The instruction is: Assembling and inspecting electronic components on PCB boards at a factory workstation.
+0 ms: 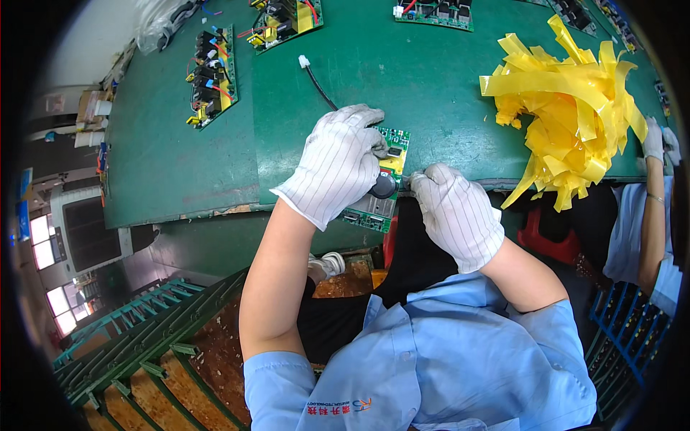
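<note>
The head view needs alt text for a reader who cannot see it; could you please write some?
A gloved left hand grips a green circuit board at the edge of a green table, the gloved right hand beside it. A heap of yellow strips lies to the right, other boards farther back.

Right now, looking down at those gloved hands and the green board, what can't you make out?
- Head view: part of the green board is hidden by the left hand.
- Head view: the lower end of the black wire is hidden by that same hand.
- Head view: whatever the right hand may grip is mostly covered by its curled fingers.
- Head view: another board is cut off by the upper edge.
</note>
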Motion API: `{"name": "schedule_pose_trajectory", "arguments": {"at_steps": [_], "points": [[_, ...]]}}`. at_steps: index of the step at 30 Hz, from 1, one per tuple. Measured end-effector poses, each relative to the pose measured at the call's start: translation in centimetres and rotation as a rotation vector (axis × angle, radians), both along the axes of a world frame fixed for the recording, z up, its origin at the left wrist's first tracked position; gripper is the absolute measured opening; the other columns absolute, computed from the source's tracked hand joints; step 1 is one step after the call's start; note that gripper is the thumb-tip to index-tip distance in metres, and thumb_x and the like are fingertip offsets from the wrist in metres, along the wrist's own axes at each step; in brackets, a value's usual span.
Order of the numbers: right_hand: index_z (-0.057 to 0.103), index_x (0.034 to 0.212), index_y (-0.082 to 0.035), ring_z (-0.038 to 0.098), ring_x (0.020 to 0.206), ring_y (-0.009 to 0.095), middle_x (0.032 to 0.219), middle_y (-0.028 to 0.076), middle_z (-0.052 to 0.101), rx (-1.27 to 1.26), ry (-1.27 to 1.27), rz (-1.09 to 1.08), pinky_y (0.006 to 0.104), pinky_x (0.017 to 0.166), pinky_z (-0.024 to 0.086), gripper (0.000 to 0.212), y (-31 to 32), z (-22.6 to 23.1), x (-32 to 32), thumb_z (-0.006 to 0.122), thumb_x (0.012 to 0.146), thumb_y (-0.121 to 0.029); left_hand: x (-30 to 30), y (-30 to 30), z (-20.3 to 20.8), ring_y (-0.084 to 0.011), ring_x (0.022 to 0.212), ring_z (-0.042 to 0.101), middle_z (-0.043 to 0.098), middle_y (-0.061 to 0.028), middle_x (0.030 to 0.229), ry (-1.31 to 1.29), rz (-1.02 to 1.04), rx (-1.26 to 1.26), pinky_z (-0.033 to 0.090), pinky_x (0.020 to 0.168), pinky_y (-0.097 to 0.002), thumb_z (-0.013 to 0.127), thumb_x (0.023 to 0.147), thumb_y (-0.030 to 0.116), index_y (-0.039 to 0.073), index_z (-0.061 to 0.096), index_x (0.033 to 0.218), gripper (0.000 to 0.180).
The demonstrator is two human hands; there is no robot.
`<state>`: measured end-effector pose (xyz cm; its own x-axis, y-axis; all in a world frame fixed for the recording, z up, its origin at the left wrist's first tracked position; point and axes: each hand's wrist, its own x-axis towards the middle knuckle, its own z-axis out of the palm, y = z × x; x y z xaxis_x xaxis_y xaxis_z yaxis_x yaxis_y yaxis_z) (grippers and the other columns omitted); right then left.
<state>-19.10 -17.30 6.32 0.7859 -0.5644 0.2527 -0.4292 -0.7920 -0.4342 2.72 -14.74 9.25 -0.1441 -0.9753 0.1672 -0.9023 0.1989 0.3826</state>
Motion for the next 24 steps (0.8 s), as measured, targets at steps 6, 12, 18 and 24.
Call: {"name": "schedule_pose_trajectory", "arguments": {"at_steps": [6,12,18,24], "points": [[0.060,0.099,-0.007,0.059,0.080,0.026,0.087,0.010,0.053,0.002,0.042,0.002,0.0375,0.060,0.050,0.021,0.2,0.4,0.2,0.060,0.078,-0.007,0.2,0.1,-0.3,-0.0337,0.116,0.057,0.066,-0.0167,0.116,0.007,-0.004,-0.024,0.043,0.101,-0.0443,0.053,0.072,0.008,0.001,0.069,0.083,0.021],[0.060,0.102,-0.006,0.061,0.082,0.029,0.088,0.011,0.055,-0.007,0.093,-0.057,0.0398,0.062,0.051,0.020,0.8,0.3,0.9,0.059,0.082,-0.005,0.3,0.1,-0.5,-0.0340,0.114,0.059,0.067,-0.0168,0.115,-0.007,-0.022,-0.040,0.044,0.099,-0.0453,0.053,0.071,0.007,0.001,0.067,0.083,0.020],[0.058,0.097,-0.008,0.059,0.077,0.024,0.086,0.009,0.052,-0.094,0.004,-0.036,0.0358,0.056,0.051,0.023,0.3,-0.7,0.3,0.060,0.074,-0.007,0.3,0.2,-0.7,-0.0340,0.114,0.059,0.067,-0.0163,0.114,0.016,-0.029,-0.082,0.045,0.099,-0.0450,0.053,0.071,0.007,0.001,0.067,0.082,0.019],[0.058,0.098,-0.007,0.060,0.079,0.027,0.087,0.011,0.052,0.007,-0.042,0.033,0.0380,0.056,0.050,0.023,-0.1,-0.3,-0.1,0.062,0.075,-0.006,0.5,0.2,-0.9,-0.0338,0.112,0.059,0.068,-0.0160,0.113,0.020,-0.039,-0.118,0.045,0.098,-0.0448,0.053,0.072,0.008,0.002,0.066,0.081,0.017]]}}
